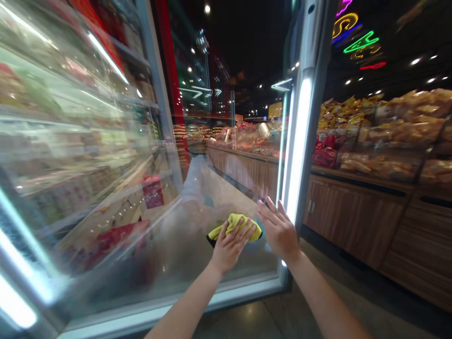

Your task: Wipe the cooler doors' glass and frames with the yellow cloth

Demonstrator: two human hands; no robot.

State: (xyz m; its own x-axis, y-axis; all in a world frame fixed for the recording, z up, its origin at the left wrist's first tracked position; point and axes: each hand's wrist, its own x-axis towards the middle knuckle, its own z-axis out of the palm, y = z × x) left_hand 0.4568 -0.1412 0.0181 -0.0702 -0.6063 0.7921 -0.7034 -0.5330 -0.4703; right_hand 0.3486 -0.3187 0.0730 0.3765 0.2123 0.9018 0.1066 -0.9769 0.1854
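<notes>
A yellow cloth with a dark edge lies bunched against the glass door of a refrigerated cabinet. Over it, my left hand presses with its fingers spread, holding it to the pane. To the right, my right hand is held flat with fingers stretched out. It is nearest the glass beside the lit door frame and holds nothing. Whether its palm touches the glass is hidden.
On the left, blurred shelves carry packaged goods behind a lit cabinet edge. A wooden counter stands to the right, piled with bagged goods. Grey floor runs below the door's bottom rail.
</notes>
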